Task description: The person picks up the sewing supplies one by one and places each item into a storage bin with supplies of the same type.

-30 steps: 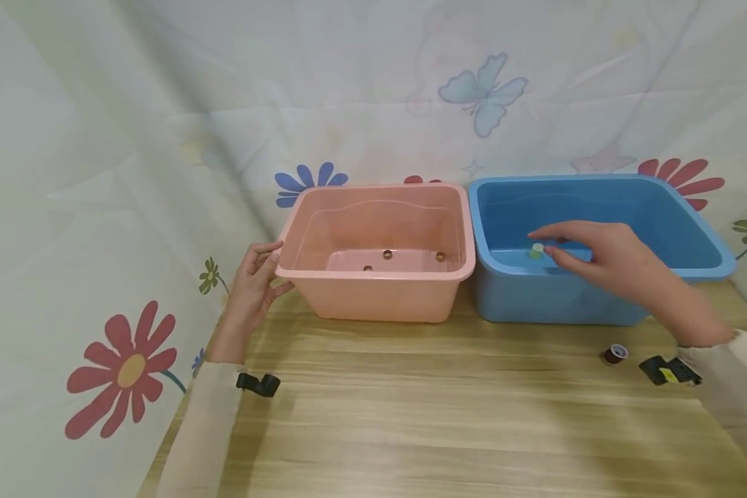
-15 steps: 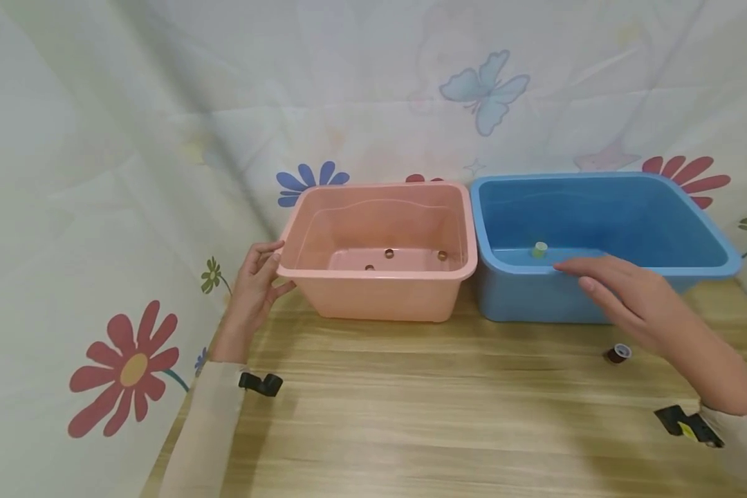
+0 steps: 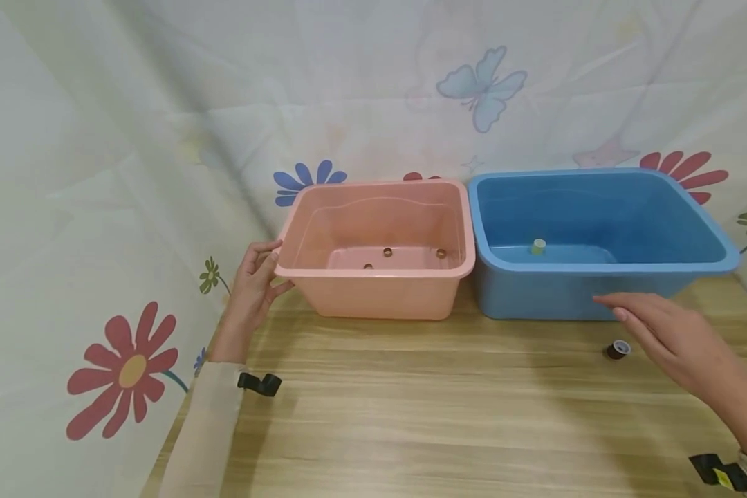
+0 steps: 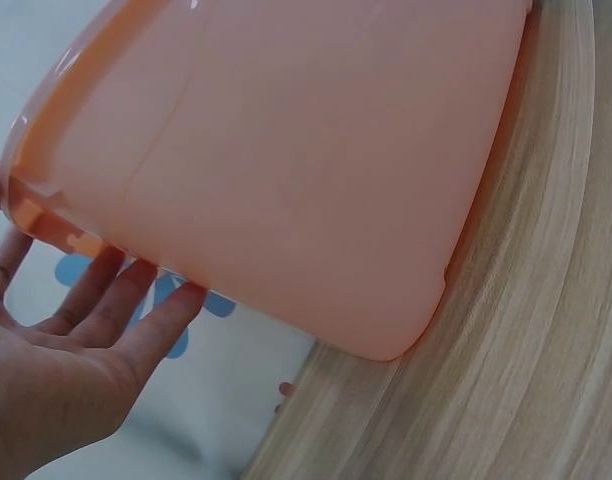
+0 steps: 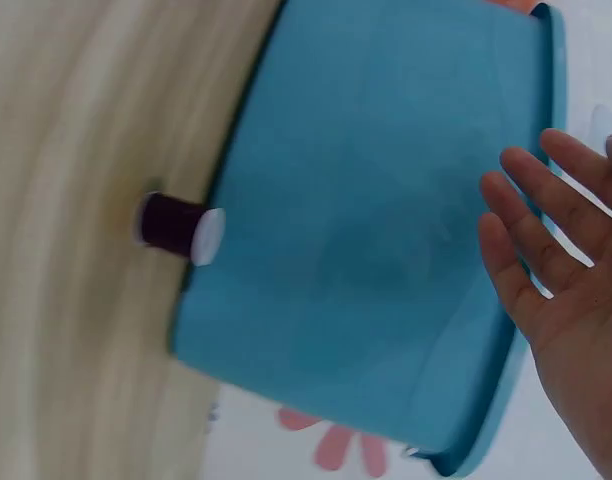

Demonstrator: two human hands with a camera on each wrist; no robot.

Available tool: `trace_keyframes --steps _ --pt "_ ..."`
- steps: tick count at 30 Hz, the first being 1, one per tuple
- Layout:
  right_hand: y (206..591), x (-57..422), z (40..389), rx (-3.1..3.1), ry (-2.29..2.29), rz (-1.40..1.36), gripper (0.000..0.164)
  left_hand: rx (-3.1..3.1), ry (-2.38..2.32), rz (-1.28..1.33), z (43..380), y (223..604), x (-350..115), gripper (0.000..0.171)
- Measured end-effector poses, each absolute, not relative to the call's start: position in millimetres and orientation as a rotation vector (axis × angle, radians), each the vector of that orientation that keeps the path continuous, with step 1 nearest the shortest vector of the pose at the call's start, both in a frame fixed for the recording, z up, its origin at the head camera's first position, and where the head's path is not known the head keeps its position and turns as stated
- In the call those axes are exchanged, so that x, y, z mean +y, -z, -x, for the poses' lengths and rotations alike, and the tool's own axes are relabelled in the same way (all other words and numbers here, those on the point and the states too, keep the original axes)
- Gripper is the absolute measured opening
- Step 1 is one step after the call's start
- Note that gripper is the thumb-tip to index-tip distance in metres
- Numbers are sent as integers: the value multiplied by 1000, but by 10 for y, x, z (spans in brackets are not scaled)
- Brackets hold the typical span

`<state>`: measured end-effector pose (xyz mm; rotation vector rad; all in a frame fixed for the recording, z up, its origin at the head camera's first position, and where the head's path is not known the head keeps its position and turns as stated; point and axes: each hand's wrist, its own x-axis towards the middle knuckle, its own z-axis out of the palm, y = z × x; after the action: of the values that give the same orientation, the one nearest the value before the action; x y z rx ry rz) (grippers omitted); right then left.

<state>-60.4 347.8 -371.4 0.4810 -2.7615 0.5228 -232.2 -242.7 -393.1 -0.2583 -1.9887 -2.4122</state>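
My left hand [image 3: 253, 285] holds the left rim of a pink plastic tub [image 3: 380, 297], its thumb at the rim and its fingers against the outer wall. In the left wrist view the fingers [image 4: 166, 318] touch this wall just below the lip. My right hand [image 3: 675, 335], fingers extended and holding nothing, hovers in front of a blue plastic tub [image 3: 554, 297]. Nearest to it on the table is a dark maroon thread spool [image 3: 618, 349] with a white end, upright. Inside the blue tub stands a light green spool [image 3: 538, 247] with a white top.
Small brown ring-like things [image 3: 387, 252] lie on the pink tub's floor. The two tubs stand side by side at the back of the wood-grain table [image 3: 423, 394]. A printed white curtain [image 3: 361, 83] hangs behind and to the left.
My right hand has drawn back from over the blue tub toward the lower right, away from the green spool that stands inside. The left hand stays at the pink tub's rim.
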Motion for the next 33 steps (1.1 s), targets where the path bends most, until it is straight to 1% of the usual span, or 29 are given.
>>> trace_keyframes --steps 10,16,23,29,33 --pt "3967 3680 531 -2807 -491 -383 28 -1989 2402 262 2321 3942 -2432 30" --pt "4089 3753 543 -2849 -488 -353 35 -1997 2390 263 2324 3942 -2439 33" --pt "4207 3833 556 -2907 -508 -317 39 -1991 2403 295 2339 3953 -2441 31" --pt "4309 3886 583 -3020 -574 -208 49 -1985 2395 312 2328 3953 -2438 34" --pt "4367 3918 593 -3048 -615 -203 54 -1978 2404 344 2307 3949 -2438 38"
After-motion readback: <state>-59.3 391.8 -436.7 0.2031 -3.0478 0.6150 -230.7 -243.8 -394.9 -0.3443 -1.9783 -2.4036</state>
